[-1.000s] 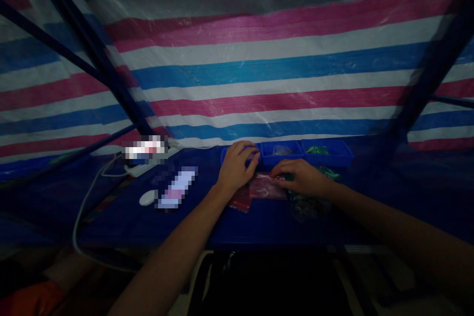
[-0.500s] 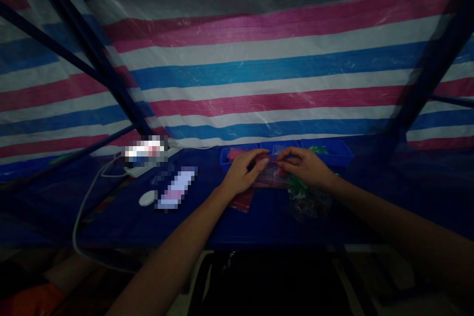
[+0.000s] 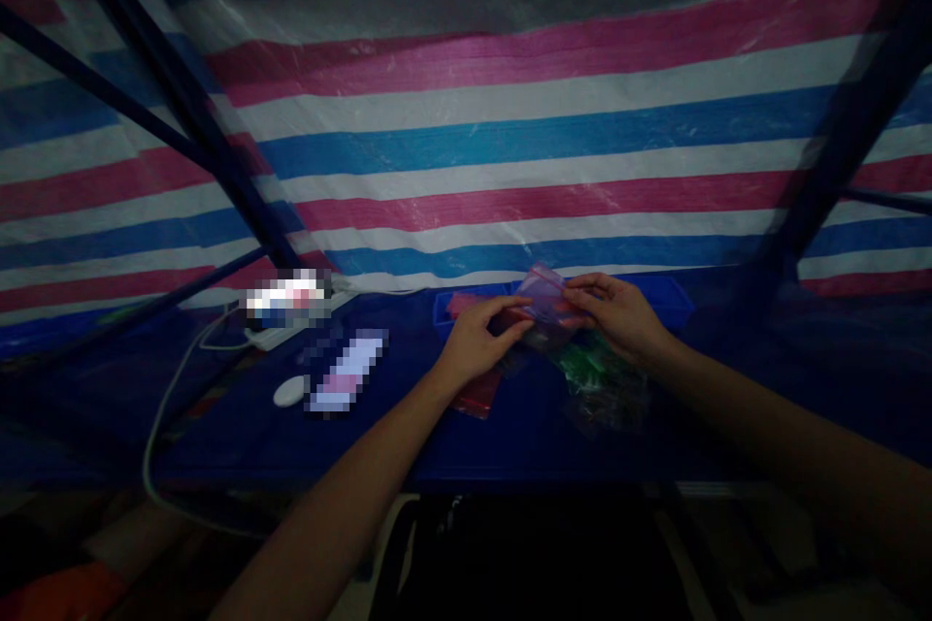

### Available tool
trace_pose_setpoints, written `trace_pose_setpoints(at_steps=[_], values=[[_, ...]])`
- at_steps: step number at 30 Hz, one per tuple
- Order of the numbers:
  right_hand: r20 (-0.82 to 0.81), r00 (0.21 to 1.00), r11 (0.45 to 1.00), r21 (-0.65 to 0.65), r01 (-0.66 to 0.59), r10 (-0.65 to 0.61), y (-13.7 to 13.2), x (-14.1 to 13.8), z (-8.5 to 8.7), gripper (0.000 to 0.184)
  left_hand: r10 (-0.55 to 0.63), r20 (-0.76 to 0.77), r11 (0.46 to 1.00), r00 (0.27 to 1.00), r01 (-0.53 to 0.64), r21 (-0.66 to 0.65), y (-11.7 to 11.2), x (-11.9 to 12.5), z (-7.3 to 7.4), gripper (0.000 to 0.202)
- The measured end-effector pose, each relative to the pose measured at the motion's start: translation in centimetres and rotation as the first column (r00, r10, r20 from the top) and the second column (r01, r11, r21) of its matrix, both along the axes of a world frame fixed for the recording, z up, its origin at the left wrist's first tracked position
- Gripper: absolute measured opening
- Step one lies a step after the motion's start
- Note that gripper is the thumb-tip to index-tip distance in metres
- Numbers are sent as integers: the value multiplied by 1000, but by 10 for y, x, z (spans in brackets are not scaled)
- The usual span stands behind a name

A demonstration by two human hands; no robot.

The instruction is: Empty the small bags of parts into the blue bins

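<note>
Between my hands is a clear plastic zip bag [image 3: 545, 296] with a pinkish top edge, raised above the table. My left hand [image 3: 481, 338] pinches its left side between thumb and fingers. My right hand [image 3: 618, 310] grips its right side, with the thumb and fingertips together. Under my left wrist lies a red plastic bag [image 3: 481, 396] on the blue table. A heap of clear bags with green contents [image 3: 589, 364] sits below my right hand. What is inside the held bag is too dim to make out.
Blue trays [image 3: 670, 296] line the table's back, partly behind my hands; the left one holds pink pieces [image 3: 460, 303]. At left are a blurred phone-like screen [image 3: 349, 371], a white round object [image 3: 291, 390], a power strip [image 3: 269, 338] and a white cable [image 3: 164, 417]. Striped sheeting [image 3: 510, 146] hangs behind.
The clear bag has come up and now stands tilted between my hands. My right hand has moved slightly up and to the right, uncovering more of the green heap.
</note>
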State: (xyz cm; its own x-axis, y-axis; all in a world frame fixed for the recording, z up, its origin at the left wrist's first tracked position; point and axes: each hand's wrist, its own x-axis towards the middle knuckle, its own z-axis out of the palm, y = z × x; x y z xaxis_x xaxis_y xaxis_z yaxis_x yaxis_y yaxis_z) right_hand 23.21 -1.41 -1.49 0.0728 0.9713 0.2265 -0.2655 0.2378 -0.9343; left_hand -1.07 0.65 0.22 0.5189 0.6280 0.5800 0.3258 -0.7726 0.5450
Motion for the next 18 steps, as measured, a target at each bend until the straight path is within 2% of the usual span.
trace_pose_setpoints(at_steps=[4,7,9,11,13,16,18], values=[[82,996,999,-31,-44,46,-3,-3,0,33,49,52,997,997,-52,59,2,0,0,32],[226,970,996,-46,-80,88,-5,-4,0,31,74,94,995,993,-80,57,2,0,1,43],[335,936,994,-38,-102,109,-6,-5,1,32,65,104,996,992,-70,54,2,0,1,40],[460,886,995,36,-93,66,-7,-5,1,33,43,104,997,994,-50,59,2,0,1,31],[581,813,983,168,-73,-39,-8,-5,1,33,40,108,995,993,-50,85,1,1,0,26],[696,695,940,330,-86,-181,-11,-5,0,30,68,136,984,988,-89,156,-2,1,0,29],[729,651,909,391,-143,-210,-12,-5,0,28,83,161,976,983,-113,187,-5,2,1,32]])
